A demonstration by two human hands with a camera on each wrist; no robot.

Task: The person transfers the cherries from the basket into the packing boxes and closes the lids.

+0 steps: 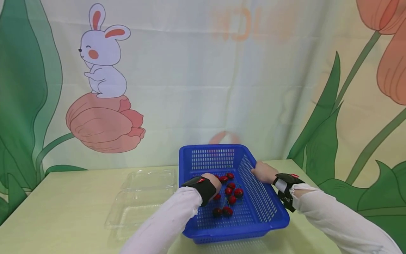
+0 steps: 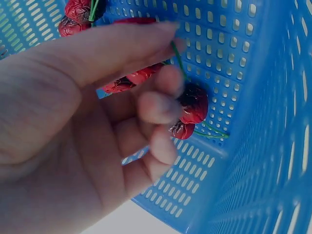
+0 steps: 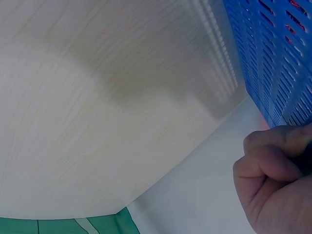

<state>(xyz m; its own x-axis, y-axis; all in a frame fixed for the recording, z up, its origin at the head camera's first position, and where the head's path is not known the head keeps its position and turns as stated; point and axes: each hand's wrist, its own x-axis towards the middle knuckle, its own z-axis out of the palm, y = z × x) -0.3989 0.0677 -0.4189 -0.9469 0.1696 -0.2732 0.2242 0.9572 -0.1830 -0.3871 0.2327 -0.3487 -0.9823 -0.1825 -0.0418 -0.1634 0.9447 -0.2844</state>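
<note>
A blue plastic basket (image 1: 209,231) with slotted walls holds several dark red cherries (image 1: 238,193) with green stems. My left hand (image 1: 213,183) is inside it, above the cherries. In the left wrist view, the thumb and index finger of the left hand (image 2: 97,112) pinch a thin green stem (image 2: 179,61) that runs down to a cherry (image 2: 195,105); the other fingers are curled. At the basket's right rim, my right hand (image 1: 265,172) grips the edge. The right wrist view shows that hand (image 3: 278,170) with bent fingers against the slotted basket wall (image 3: 273,63).
To the left of the basket, a clear plastic clamshell box (image 1: 136,203) lies with its lid spread back on the pale wood table (image 1: 63,211). Behind the table hangs a printed cloth (image 1: 190,88) with a rabbit and flowers.
</note>
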